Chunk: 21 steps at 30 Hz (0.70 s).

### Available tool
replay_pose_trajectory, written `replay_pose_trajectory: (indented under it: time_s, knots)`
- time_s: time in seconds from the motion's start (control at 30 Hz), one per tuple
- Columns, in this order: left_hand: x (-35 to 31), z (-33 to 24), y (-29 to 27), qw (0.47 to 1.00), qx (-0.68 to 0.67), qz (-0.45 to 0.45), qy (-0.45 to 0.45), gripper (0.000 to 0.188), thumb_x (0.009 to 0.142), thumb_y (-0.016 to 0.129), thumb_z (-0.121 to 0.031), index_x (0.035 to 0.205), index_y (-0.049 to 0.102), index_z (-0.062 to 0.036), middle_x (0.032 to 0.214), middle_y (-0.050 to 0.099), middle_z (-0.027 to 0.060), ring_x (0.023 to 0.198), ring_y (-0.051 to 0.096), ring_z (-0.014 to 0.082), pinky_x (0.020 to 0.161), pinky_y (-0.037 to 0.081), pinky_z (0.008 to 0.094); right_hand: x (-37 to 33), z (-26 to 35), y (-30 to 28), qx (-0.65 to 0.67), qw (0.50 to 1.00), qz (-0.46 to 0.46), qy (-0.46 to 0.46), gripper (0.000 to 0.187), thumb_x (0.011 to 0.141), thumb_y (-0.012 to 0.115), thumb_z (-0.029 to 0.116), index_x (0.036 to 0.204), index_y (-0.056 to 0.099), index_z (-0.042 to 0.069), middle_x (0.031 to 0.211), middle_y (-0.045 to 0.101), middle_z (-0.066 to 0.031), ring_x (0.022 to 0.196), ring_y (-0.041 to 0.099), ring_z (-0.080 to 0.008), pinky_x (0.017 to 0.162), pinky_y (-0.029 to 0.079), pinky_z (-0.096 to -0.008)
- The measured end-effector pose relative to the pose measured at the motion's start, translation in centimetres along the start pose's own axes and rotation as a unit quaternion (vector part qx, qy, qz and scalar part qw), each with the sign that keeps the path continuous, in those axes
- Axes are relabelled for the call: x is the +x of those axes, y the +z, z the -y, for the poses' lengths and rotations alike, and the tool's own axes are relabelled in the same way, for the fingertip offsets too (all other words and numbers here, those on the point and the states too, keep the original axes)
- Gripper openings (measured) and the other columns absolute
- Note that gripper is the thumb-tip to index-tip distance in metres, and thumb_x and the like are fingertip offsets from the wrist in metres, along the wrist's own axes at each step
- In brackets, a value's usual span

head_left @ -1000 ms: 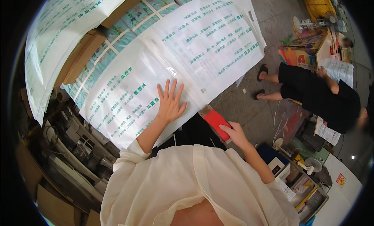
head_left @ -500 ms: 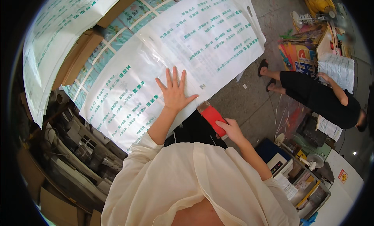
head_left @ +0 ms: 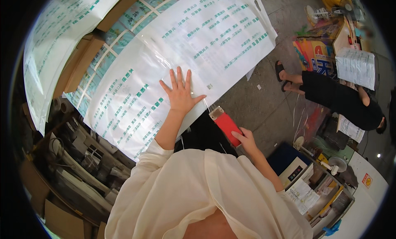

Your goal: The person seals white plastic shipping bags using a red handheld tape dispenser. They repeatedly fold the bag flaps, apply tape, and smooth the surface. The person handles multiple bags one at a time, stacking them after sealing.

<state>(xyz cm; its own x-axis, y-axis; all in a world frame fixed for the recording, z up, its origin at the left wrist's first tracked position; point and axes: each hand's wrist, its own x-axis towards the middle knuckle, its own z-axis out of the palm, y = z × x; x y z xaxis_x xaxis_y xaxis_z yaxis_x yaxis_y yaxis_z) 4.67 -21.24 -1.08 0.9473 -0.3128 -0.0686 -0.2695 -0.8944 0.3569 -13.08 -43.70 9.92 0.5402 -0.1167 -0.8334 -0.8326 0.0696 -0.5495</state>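
Red tool [head_left: 227, 127] is sitting in R hand [head_left: 246, 141], metal end pointing at near edge of white bag [head_left: 231, 41]; bag is lying under L hand [head_left: 180, 99]. Bag's partly covering teal packs [head_left: 134, 16]; cardboard [head_left: 77, 68] is standing btwn it & second bag [head_left: 57, 41], upper L. Person in black [head_left: 330, 92] is standing well off to R. L hand's pressing palm-down, fingers spread, gripping nothing; R hand's gripping tool, forearm angling in from lower R.

We see a white plastic sheet [head_left: 197, 57], printed in green, spread slantwise, with a glossy clear band [head_left: 159, 55] across it. Beside its near edge we find a red tool [head_left: 227, 128], tilted, its metal end [head_left: 215, 112] toward the sheet.
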Motion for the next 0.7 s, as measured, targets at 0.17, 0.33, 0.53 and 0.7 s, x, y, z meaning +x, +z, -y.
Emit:
replay_pose_trajectory:
  time_s: [0.17, 0.33, 0.53, 0.7]
  knots:
    - [-0.1, 0.0, 0.1, 1.0, 0.007, 0.014, 0.001, 0.114, 0.065, 0.062, -0.078, 0.151, 0.026, -0.0122, 0.157, 0.01, 0.0219, 0.145, 0.002, 0.043, 0.1, -0.002, 0.0767, -0.3, 1.9, 1.3, -0.028, 0.999, -0.032, 0.002, 0.032, 0.09, 0.065, 0.026, 0.086, 0.062, -0.006, 0.067, 0.063, -0.0097, 0.053, 0.061, -0.0154, 0.049, 0.048, -0.0294]
    - [0.0, -0.2, -0.1, 1.0, 0.015, 0.025, 0.002, 0.115, 0.064, 0.063, -0.078, 0.151, 0.025, -0.0118, 0.157, 0.01, 0.0219, 0.145, 0.002, 0.0432, 0.1, -0.002, 0.0766, 1.0, 6.0, 2.9, -0.125, 0.991, -0.032, 0.041, 0.036, 0.09, 0.061, 0.027, 0.081, 0.061, -0.008, 0.062, 0.063, -0.0137, 0.049, 0.062, -0.0206, 0.048, 0.049, -0.0321]
    - [0.0, -0.6, -0.4, 0.999, 0.022, 0.03, -0.008, 0.114, 0.063, 0.064, -0.078, 0.151, 0.026, -0.0145, 0.158, 0.01, 0.0194, 0.145, 0.004, 0.042, 0.102, 0.0, 0.0762, 4.7, 10.6, 4.2, -0.252, 0.964, -0.007, 0.088, 0.038, 0.089, 0.056, 0.024, 0.07, 0.063, -0.008, 0.058, 0.063, -0.017, 0.05, 0.065, -0.0251, 0.053, 0.052, -0.0351]
    - [-0.3, -0.2, -0.2, 1.0, 0.013, 0.012, -0.002, 0.115, 0.063, 0.066, -0.076, 0.151, 0.026, -0.0132, 0.158, 0.011, 0.0198, 0.145, 0.006, 0.0422, 0.102, 0.0, 0.0754, 6.0, 14.3, 5.5, -0.325, 0.94, 0.039, 0.1, 0.029, 0.086, 0.052, 0.016, 0.073, 0.067, -0.005, 0.06, 0.065, -0.0138, 0.051, 0.065, -0.026, 0.054, 0.052, -0.0343]
